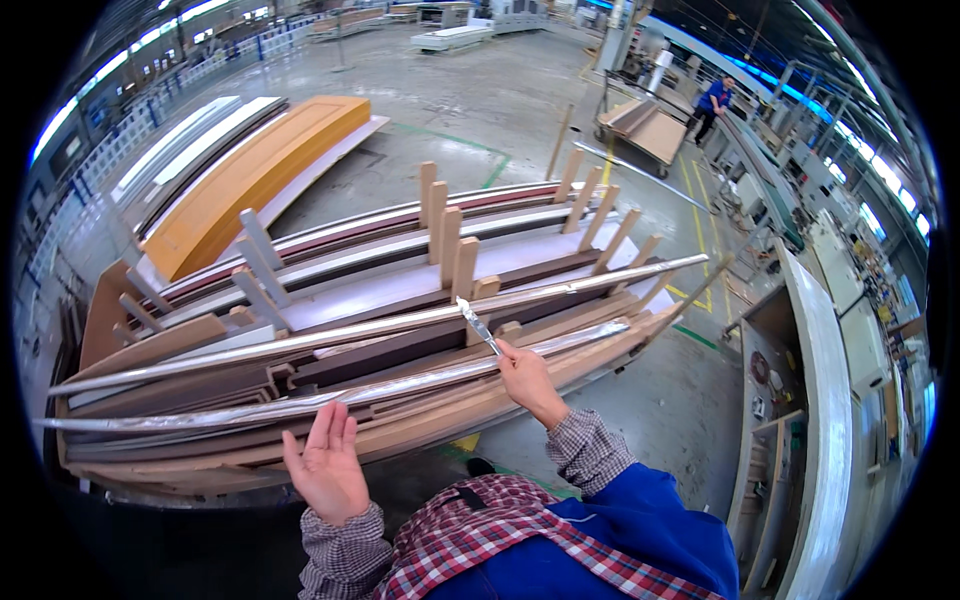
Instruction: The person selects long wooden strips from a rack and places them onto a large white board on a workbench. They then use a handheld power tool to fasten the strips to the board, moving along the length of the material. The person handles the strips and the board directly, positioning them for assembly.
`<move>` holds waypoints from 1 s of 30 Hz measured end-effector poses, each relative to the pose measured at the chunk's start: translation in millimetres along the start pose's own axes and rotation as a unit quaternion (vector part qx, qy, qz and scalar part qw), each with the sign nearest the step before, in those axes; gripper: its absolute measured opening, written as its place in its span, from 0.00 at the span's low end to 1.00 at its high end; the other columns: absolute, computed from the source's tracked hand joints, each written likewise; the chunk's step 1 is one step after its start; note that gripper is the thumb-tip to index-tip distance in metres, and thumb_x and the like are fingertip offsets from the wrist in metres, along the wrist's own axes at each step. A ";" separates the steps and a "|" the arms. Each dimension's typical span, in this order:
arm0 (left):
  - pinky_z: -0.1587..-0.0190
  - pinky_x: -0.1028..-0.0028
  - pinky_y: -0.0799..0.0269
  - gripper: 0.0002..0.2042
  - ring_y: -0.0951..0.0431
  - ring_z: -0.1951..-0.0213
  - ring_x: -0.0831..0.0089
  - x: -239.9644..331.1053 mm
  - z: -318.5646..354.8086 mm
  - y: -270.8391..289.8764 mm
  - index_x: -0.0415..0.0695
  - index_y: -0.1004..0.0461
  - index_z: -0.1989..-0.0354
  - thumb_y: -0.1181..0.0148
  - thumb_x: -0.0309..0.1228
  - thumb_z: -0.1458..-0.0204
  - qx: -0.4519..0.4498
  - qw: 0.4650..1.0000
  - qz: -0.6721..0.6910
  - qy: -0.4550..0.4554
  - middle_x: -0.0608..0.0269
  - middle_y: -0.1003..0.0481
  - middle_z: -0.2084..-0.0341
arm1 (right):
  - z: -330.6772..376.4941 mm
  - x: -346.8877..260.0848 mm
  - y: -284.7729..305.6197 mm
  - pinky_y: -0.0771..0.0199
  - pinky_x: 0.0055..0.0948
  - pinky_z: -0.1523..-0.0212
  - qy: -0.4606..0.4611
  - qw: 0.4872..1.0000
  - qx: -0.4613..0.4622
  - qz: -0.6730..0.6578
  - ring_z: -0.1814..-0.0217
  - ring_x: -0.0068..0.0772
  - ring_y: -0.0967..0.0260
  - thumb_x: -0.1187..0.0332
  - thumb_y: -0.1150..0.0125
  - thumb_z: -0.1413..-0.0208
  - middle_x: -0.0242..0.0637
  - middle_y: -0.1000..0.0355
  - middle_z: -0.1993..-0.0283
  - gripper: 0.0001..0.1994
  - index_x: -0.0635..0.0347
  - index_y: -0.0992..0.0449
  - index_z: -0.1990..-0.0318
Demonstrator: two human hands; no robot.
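Observation:
My right hand [528, 378] is closed around a slim metal putty knife [482, 328]. A dab of white paste sits on the knife's tip, which points away from me over a long pale strip [390, 328]. Whether the tip touches that strip I cannot tell. My left hand [332, 468] is open, palm up, with its fingers spread and nothing in it. Its fingertips are close beside a nearer long strip wrapped in shiny film [250, 408]. Both strips lie lengthwise across a rack loaded with brown and dark mouldings [390, 365].
Upright wooden posts [450, 238] divide the rack. Behind it at the left lies an orange-brown panel [270, 170] on a stack. To the right stands a long bench with shelves [815, 400]. A person in blue [712, 103] stands by machinery near a cart [645, 130].

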State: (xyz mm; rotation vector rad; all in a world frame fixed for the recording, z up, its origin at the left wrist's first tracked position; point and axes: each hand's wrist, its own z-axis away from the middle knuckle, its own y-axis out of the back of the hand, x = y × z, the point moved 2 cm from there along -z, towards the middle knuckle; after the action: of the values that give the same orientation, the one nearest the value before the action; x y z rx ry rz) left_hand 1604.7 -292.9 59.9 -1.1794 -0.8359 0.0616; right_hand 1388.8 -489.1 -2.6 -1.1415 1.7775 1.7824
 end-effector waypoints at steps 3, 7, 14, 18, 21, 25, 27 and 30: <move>0.44 0.68 0.43 0.34 0.36 0.48 0.62 5.9 6.6 0.0 0.24 0.42 0.49 0.66 0.51 0.44 0.020 1.000 -0.011 -0.021 0.44 0.36 0.51 | 5.9 -26.9 -22.0 0.34 0.43 0.67 -0.027 0.999 -0.029 -0.003 0.68 0.54 0.33 0.65 0.55 0.48 0.55 0.32 0.74 0.16 0.54 0.29 0.53; 0.45 0.67 0.42 0.34 0.36 0.49 0.61 -1.0 11.2 -2.8 0.23 0.43 0.49 0.67 0.51 0.44 0.028 1.000 0.001 -0.010 0.43 0.36 0.52 | 12.4 -62.3 -33.0 0.35 0.43 0.68 -0.042 0.995 -0.086 0.000 0.69 0.54 0.33 0.66 0.55 0.48 0.55 0.32 0.74 0.16 0.59 0.30 0.53; 0.44 0.67 0.42 0.33 0.36 0.48 0.61 -4.3 21.2 -0.4 0.24 0.43 0.49 0.69 0.50 0.43 0.033 0.999 -0.028 -0.006 0.44 0.36 0.52 | 19.9 -97.6 -76.8 0.35 0.45 0.69 0.067 0.993 -0.092 -0.024 0.71 0.56 0.33 0.69 0.56 0.48 0.57 0.32 0.73 0.15 0.63 0.30 0.55; 0.44 0.67 0.43 0.33 0.37 0.48 0.62 -5.3 21.6 -2.6 0.24 0.42 0.48 0.70 0.50 0.43 0.024 0.999 -0.037 -0.013 0.44 0.36 0.51 | 22.1 -115.3 -88.7 0.33 0.46 0.68 0.056 0.991 -0.121 -0.005 0.70 0.56 0.32 0.68 0.55 0.48 0.57 0.31 0.73 0.15 0.62 0.30 0.54; 0.44 0.66 0.43 0.33 0.37 0.47 0.62 -5.7 23.6 -3.2 0.24 0.42 0.49 0.70 0.50 0.43 0.027 0.999 -0.044 -0.018 0.44 0.36 0.50 | 25.2 -128.0 -103.6 0.33 0.46 0.67 0.069 0.988 -0.136 -0.004 0.69 0.56 0.32 0.68 0.55 0.49 0.56 0.31 0.72 0.15 0.62 0.30 0.54; 0.44 0.66 0.44 0.33 0.38 0.46 0.62 -3.6 25.1 -5.7 0.25 0.42 0.48 0.71 0.50 0.43 0.031 0.998 -0.053 -0.030 0.45 0.37 0.50 | 23.0 -149.1 -125.0 0.33 0.45 0.68 0.096 0.980 -0.172 -0.019 0.70 0.56 0.32 0.67 0.54 0.50 0.55 0.31 0.74 0.16 0.60 0.30 0.54; 0.43 0.66 0.45 0.33 0.39 0.46 0.63 -4.1 24.5 -8.0 0.25 0.42 0.48 0.72 0.50 0.43 0.025 0.997 -0.060 -0.039 0.46 0.37 0.49 | 19.7 -154.5 -138.5 0.33 0.42 0.70 0.106 0.977 -0.182 -0.033 0.73 0.55 0.32 0.67 0.53 0.51 0.55 0.32 0.76 0.17 0.58 0.29 0.53; 0.43 0.66 0.46 0.33 0.39 0.45 0.63 -4.9 23.4 -14.7 0.26 0.42 0.48 0.73 0.50 0.43 0.031 0.996 -0.058 -0.059 0.46 0.38 0.48 | 13.5 -157.6 -159.4 0.32 0.42 0.70 0.164 0.968 -0.190 -0.021 0.73 0.54 0.32 0.66 0.53 0.51 0.55 0.32 0.76 0.17 0.58 0.29 0.53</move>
State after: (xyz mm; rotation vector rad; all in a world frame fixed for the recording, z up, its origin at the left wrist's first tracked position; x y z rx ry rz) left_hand 1581.7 -282.8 72.4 -1.0749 -0.9990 0.0625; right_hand 1599.2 -412.0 10.8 -1.6972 1.5984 2.0627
